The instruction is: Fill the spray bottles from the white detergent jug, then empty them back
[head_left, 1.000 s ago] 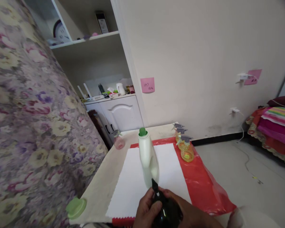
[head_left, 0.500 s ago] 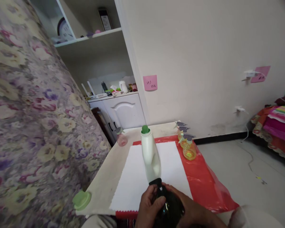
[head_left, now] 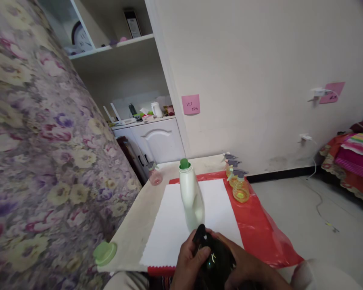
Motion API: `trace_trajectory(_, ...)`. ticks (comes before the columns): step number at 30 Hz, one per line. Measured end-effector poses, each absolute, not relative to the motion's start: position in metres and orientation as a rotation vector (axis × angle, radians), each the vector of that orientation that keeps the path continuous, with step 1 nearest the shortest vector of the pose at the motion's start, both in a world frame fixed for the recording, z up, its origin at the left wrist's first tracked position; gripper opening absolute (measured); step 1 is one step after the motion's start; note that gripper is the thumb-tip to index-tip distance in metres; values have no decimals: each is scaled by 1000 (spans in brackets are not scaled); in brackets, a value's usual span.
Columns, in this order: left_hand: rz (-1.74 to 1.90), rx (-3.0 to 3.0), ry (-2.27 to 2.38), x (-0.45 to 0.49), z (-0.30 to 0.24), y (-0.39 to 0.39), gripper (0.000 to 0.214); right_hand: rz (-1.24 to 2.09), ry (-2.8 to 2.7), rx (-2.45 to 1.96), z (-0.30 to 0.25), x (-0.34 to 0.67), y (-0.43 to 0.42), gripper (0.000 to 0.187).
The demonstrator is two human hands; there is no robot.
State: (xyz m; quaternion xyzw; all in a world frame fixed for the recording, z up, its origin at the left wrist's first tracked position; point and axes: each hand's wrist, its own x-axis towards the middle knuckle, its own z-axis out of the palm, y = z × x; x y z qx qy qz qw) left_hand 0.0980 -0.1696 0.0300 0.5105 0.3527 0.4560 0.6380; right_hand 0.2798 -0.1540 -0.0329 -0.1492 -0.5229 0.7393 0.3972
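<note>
Both my hands hold a dark, glossy bottle with a black nozzle-like top (head_left: pixel 213 264) at the bottom of the view, in front of the white sheet. My left hand (head_left: pixel 189 257) wraps its neck side, the thumb lying across the front. On the other side, my right hand (head_left: pixel 242 257) is closed round the body, its fingers partly hidden. Just beyond stands a pale green-white jug-shaped bottle (head_left: pixel 189 193) with a handle; its green inner spout (head_left: pixel 184 163) is exposed. A light green cap (head_left: pixel 105 253) lies at the table's near left corner.
The white sheet (head_left: pixel 160 237) lies on red plastic (head_left: pixel 257 225) over the table. Several yellowish spray bottles (head_left: pixel 240 191) stand at the right back, and a pink spray bottle (head_left: pixel 155 175) at the left back. A floral curtain (head_left: pixel 54 161) hangs on the left.
The dark bottle has turned in my hands, and its black top now points more toward me and down to the left. The pale bottle and the cap stay in place.
</note>
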Motion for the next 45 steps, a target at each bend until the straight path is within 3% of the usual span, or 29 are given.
trace_trajectory(4, 1113, 1167, 857, 105, 41, -168, 34, 1857, -1359, -375, -30, 279, -154, 117)
trace_trajectory(10, 1282, 1235, 978, 104, 61, -167, 31, 1797, -1461, -490, -29, 280, -154, 95)
trace_trajectory(27, 1398, 1407, 1069, 97, 91, -179, 32, 1756, -1526, -524, -26, 280, -154, 96)
trace_trajectory(37, 1604, 1137, 1082, 104, 79, -179, 33, 1726, -1546, -587, -27, 282, -153, 96)
trace_trajectory(45, 1542, 1178, 1152, 103, 75, -179, 35, 1720, -1545, -592, -24, 283, -153, 93)
